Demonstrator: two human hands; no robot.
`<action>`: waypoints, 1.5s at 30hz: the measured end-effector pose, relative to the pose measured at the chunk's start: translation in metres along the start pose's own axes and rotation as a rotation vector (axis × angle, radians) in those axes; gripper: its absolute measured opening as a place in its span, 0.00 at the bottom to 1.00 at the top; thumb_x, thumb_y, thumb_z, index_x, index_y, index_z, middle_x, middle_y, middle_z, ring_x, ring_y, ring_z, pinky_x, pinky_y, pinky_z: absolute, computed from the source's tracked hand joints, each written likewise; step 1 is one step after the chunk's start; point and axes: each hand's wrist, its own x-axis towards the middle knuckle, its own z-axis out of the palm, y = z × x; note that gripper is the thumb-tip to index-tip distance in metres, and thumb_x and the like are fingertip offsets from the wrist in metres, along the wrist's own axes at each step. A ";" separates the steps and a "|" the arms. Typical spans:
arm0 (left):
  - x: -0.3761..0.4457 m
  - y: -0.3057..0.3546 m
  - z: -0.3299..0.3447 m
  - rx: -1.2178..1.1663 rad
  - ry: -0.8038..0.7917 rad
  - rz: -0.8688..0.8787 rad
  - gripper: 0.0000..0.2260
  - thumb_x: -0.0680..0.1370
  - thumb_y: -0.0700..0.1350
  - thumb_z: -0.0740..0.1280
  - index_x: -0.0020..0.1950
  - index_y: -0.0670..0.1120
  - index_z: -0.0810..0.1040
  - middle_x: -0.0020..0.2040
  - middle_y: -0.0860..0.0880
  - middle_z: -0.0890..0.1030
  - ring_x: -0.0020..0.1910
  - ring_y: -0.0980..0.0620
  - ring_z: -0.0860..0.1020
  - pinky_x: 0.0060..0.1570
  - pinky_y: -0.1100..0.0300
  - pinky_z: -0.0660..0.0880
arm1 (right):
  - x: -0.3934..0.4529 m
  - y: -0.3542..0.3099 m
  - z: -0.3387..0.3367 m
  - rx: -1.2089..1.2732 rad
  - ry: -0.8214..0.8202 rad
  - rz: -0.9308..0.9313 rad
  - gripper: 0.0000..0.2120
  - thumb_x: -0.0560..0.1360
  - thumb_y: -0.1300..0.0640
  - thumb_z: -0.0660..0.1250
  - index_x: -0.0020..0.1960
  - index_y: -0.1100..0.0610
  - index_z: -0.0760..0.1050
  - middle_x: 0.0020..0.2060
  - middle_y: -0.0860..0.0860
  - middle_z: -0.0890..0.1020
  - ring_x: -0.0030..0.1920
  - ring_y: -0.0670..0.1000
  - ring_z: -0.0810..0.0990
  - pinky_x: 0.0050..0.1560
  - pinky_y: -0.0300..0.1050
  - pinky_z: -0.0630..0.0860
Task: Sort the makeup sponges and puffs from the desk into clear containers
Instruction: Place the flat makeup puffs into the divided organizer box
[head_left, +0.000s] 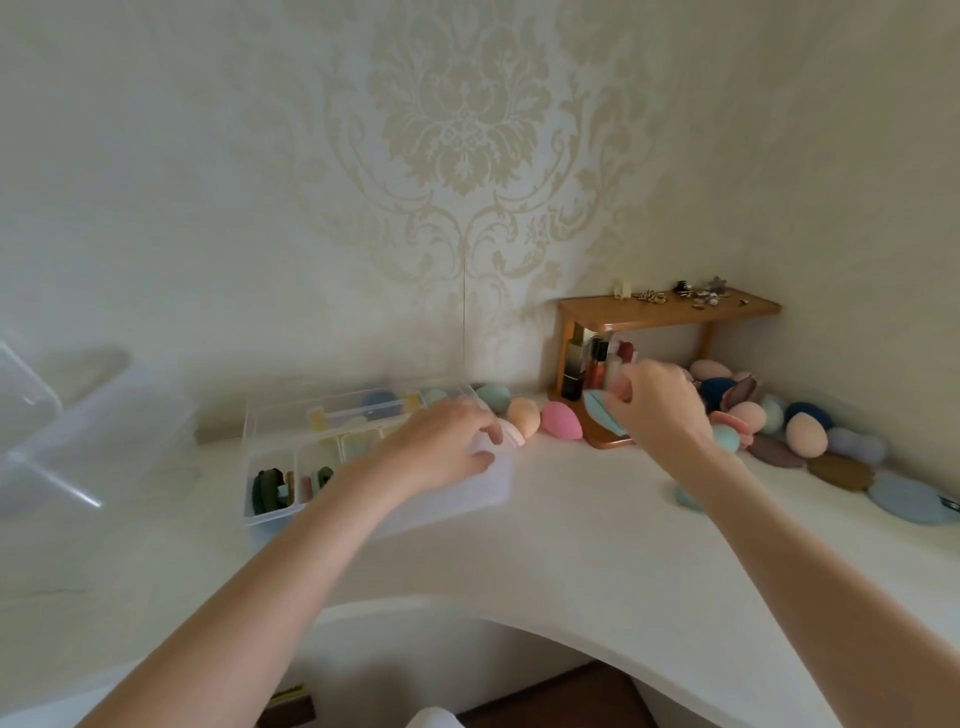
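A clear divided container (270, 499) stands on the white desk (571, 545), with small items in its compartments. My left hand (447, 441) rests on its right end, thumb and fingers curled at a pale pink puff (511, 434) by the rim. My right hand (660, 405) is lifted in front of the wooden shelf and pinches a teal puff (597, 410). Egg-shaped sponges lie along the wall: a teal sponge (493, 397), a peach sponge (523, 415) and a pink sponge (561, 421). A heap of sponges and flat puffs (810, 436) fills the right corner.
A small wooden shelf (670, 309) stands in the corner with trinkets on top and cosmetic bottles (574, 371) beneath. Large clear boxes (78, 431) stand at the far left. A small teal sponge (688, 499) lies by my right forearm. The desk's front edge curves inward.
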 end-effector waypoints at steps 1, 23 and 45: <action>-0.005 -0.003 -0.008 -0.018 0.029 -0.014 0.11 0.76 0.44 0.64 0.57 0.48 0.78 0.61 0.49 0.76 0.61 0.49 0.74 0.58 0.58 0.69 | -0.001 -0.016 -0.004 0.109 0.015 -0.031 0.09 0.76 0.57 0.63 0.48 0.62 0.78 0.41 0.54 0.79 0.41 0.53 0.78 0.41 0.46 0.76; -0.069 -0.073 -0.041 -0.064 -0.009 -0.248 0.07 0.77 0.46 0.65 0.49 0.47 0.82 0.50 0.51 0.81 0.51 0.54 0.77 0.50 0.62 0.72 | -0.054 -0.167 0.059 0.215 -0.228 -0.339 0.10 0.75 0.56 0.63 0.49 0.61 0.79 0.51 0.57 0.80 0.55 0.57 0.77 0.49 0.48 0.74; -0.006 -0.014 -0.010 -0.091 -0.038 -0.057 0.06 0.76 0.42 0.64 0.45 0.43 0.81 0.47 0.49 0.84 0.47 0.50 0.81 0.53 0.52 0.76 | -0.015 0.046 0.015 -0.415 -0.548 0.216 0.17 0.78 0.61 0.59 0.65 0.62 0.69 0.61 0.60 0.75 0.60 0.59 0.75 0.58 0.49 0.72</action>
